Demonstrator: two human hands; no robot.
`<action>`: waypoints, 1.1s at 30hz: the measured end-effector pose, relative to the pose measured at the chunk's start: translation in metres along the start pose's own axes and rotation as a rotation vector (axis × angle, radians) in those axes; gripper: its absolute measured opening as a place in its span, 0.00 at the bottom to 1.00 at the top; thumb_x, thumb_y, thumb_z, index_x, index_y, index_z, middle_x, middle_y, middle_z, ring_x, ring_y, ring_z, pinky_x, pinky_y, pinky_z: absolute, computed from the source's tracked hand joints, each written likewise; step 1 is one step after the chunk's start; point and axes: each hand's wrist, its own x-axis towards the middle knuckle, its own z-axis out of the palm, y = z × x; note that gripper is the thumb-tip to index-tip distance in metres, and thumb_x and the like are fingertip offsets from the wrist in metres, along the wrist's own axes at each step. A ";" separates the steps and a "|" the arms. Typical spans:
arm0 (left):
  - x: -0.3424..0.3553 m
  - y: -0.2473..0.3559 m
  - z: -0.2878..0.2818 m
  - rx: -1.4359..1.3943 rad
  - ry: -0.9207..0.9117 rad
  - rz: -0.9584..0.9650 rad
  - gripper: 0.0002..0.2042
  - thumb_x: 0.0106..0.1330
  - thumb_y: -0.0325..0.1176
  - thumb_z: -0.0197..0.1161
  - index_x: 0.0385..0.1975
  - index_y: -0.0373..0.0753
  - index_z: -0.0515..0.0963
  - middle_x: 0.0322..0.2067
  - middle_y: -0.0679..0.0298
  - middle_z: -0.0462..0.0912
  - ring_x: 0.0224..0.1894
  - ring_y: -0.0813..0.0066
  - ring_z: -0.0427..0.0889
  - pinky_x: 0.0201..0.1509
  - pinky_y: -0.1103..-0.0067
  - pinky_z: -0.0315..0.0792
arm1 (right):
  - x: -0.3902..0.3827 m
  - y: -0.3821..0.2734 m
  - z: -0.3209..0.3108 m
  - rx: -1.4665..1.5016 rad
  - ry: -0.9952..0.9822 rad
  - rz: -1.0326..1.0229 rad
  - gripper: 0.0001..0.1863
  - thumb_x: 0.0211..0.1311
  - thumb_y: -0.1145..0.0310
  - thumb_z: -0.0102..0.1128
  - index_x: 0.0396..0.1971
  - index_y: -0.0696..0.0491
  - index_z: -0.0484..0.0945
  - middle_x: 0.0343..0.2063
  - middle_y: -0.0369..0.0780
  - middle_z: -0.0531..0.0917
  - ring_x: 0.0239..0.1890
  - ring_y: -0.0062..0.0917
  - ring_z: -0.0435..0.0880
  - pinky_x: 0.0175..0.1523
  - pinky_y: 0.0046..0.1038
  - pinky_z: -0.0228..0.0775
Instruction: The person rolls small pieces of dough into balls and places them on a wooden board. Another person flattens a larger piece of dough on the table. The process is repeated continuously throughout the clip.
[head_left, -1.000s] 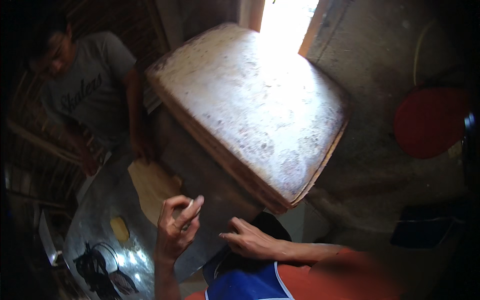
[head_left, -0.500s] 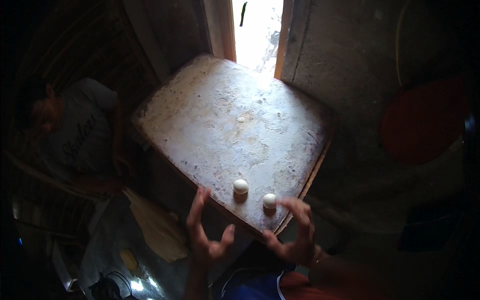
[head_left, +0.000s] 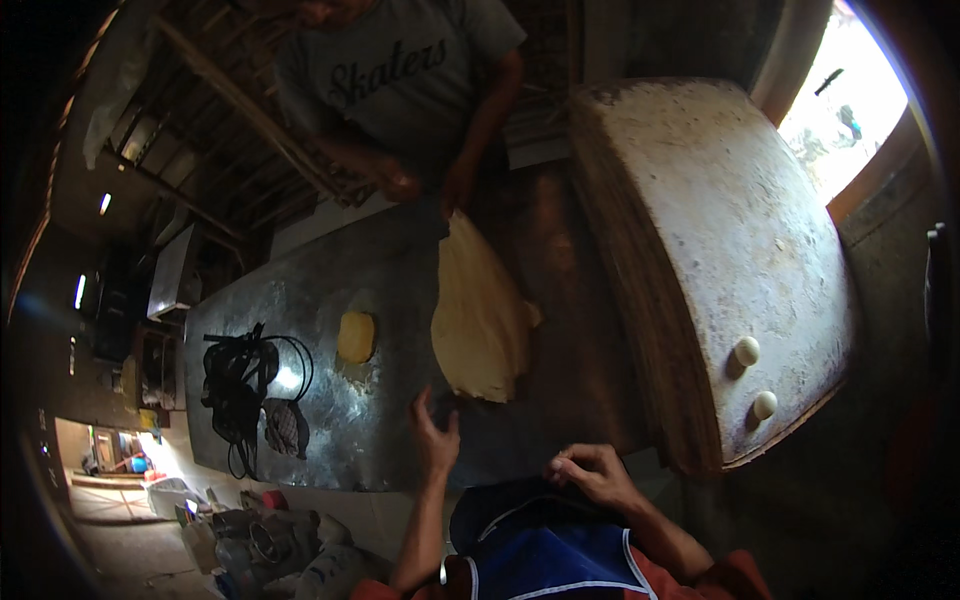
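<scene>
away from white balls (head_left: 747, 351) now: left hand (head_left: 437, 442) spread near dough sheet (head_left: 478, 320), right hand (head_left: 598, 476) curled together

A creased, pale-yellow dough sheet (head_left: 482, 325) stretches from a narrow end toward twelve o'clock to a broad one toward six, with a round whitish ball (head_left: 746, 351) well off toward three and a matching ball (head_left: 765, 405) near that one's five o'clock.
</scene>
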 end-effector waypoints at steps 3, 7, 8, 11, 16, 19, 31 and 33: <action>0.042 -0.001 -0.001 -0.022 -0.036 0.172 0.31 0.54 0.18 0.72 0.61 0.41 0.76 0.55 0.53 0.77 0.58 0.53 0.79 0.60 0.63 0.76 | 0.041 0.015 0.015 -0.176 0.028 -0.014 0.13 0.74 0.64 0.63 0.35 0.59 0.85 0.28 0.34 0.84 0.35 0.17 0.83 0.45 0.24 0.78; 0.060 0.007 0.007 -0.070 -0.039 0.311 0.19 0.54 0.16 0.71 0.46 0.40 0.85 0.46 0.56 0.82 0.45 0.56 0.85 0.47 0.67 0.82 | 0.104 0.052 0.046 0.187 -0.002 0.196 0.22 0.78 0.52 0.56 0.45 0.59 0.81 0.39 0.36 0.84 0.39 0.19 0.81 0.46 0.26 0.75; 0.047 0.013 0.005 -0.042 0.018 0.353 0.18 0.53 0.16 0.70 0.45 0.38 0.85 0.43 0.57 0.83 0.43 0.56 0.86 0.45 0.68 0.81 | 0.121 0.053 0.058 0.272 0.001 0.242 0.23 0.78 0.50 0.55 0.48 0.59 0.79 0.41 0.37 0.83 0.41 0.20 0.80 0.46 0.27 0.75; 0.000 0.036 -0.009 0.012 0.094 0.325 0.19 0.56 0.16 0.67 0.49 0.36 0.83 0.41 0.56 0.85 0.41 0.54 0.86 0.44 0.67 0.82 | 0.157 0.069 0.093 0.426 0.020 0.329 0.27 0.80 0.47 0.50 0.55 0.59 0.75 0.46 0.38 0.82 0.44 0.23 0.79 0.47 0.30 0.75; -0.041 0.053 -0.076 -0.466 -0.274 -0.358 0.22 0.73 0.27 0.61 0.65 0.30 0.72 0.41 0.55 0.89 0.46 0.80 0.85 0.48 0.78 0.79 | 0.163 0.069 0.106 -0.117 0.177 0.175 0.25 0.79 0.49 0.52 0.47 0.59 0.81 0.31 0.37 0.83 0.33 0.27 0.81 0.42 0.34 0.75; 0.009 0.014 -0.040 -0.983 -0.550 -0.922 0.19 0.77 0.41 0.56 0.57 0.32 0.78 0.42 0.57 0.89 0.42 0.73 0.87 0.51 0.77 0.80 | 0.133 0.073 0.106 -0.701 0.257 -0.120 0.18 0.77 0.57 0.54 0.39 0.59 0.81 0.25 0.50 0.82 0.32 0.42 0.85 0.38 0.44 0.74; 0.014 -0.010 0.040 -1.284 -0.788 -1.163 0.12 0.77 0.45 0.54 0.33 0.47 0.73 0.20 0.72 0.67 0.19 0.80 0.66 0.36 0.77 0.73 | 0.017 -0.026 0.139 -0.610 -0.633 -0.385 0.08 0.72 0.68 0.58 0.39 0.59 0.78 0.38 0.47 0.85 0.43 0.41 0.85 0.50 0.39 0.76; -0.006 -0.024 0.041 -1.128 -0.677 -0.964 0.11 0.77 0.44 0.54 0.46 0.44 0.73 0.35 0.64 0.72 0.35 0.72 0.73 0.46 0.72 0.72 | 0.048 -0.032 0.136 -0.355 -0.525 -0.267 0.23 0.69 0.69 0.63 0.60 0.58 0.71 0.50 0.44 0.83 0.53 0.32 0.83 0.61 0.34 0.71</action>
